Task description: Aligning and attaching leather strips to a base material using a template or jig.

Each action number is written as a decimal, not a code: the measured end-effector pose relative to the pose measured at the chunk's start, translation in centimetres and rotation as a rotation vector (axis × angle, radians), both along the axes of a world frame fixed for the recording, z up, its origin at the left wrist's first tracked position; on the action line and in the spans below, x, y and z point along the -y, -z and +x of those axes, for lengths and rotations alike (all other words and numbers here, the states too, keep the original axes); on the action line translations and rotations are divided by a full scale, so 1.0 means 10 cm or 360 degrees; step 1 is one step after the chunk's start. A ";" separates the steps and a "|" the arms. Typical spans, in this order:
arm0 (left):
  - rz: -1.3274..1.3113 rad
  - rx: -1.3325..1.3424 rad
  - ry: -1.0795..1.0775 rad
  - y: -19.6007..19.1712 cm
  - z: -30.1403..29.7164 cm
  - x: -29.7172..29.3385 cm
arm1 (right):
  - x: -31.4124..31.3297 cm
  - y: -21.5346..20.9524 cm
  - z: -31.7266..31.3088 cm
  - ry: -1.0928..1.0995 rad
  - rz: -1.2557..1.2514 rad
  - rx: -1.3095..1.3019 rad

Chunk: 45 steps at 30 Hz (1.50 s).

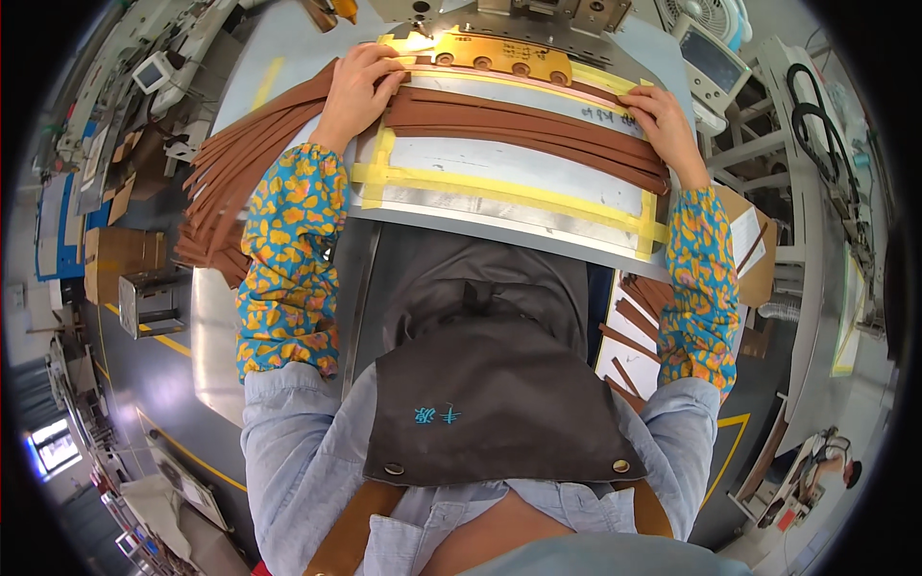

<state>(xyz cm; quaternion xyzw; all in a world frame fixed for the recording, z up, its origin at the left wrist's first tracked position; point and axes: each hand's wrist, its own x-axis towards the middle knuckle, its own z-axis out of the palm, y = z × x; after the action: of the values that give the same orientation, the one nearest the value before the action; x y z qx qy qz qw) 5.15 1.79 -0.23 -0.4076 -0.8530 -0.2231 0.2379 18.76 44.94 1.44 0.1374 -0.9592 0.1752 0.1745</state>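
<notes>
A fanned stack of brown leather strips (226,182) lies at the table's (288,48) left. The left hand (360,82) presses flat on strip ends beside a yellow-taped metal template (509,182). More strips (538,130) cross it under a white label (607,115). The right hand (667,130) rests flat, fingers extended, on their right ends.

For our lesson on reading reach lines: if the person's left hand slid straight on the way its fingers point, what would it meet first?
The left hand points right-forward; it would probably meet the yellow metal clamp plate first, though depth is unclear.
</notes>
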 end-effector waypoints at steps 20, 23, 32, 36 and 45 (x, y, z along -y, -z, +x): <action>-0.0449 -0.0318 -0.1084 0.29 -0.30 0.79 | 1.11 0.15 0.19 -0.0306 0.0200 -0.0271; -0.0485 -0.0296 -0.1124 0.22 -0.34 0.79 | 1.13 0.19 0.15 -0.0303 0.0164 -0.0366; -0.0415 -0.0285 -0.1118 0.27 -0.30 0.85 | 1.11 0.17 0.19 -0.0322 0.0054 -0.0337; -0.0458 -0.0229 -0.1162 0.26 -0.30 0.79 | 1.09 0.20 0.19 -0.0316 0.0046 -0.0341; -0.0624 -0.0037 -0.1278 0.20 -0.26 0.81 | 1.13 0.18 0.19 -0.0309 0.0031 -0.0294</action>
<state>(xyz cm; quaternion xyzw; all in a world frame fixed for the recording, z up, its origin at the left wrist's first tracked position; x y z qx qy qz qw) 2.50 -6.34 -2.20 -0.0838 -0.9671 0.0575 0.2334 20.67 33.67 -0.37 0.2468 -0.9229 0.1687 0.2429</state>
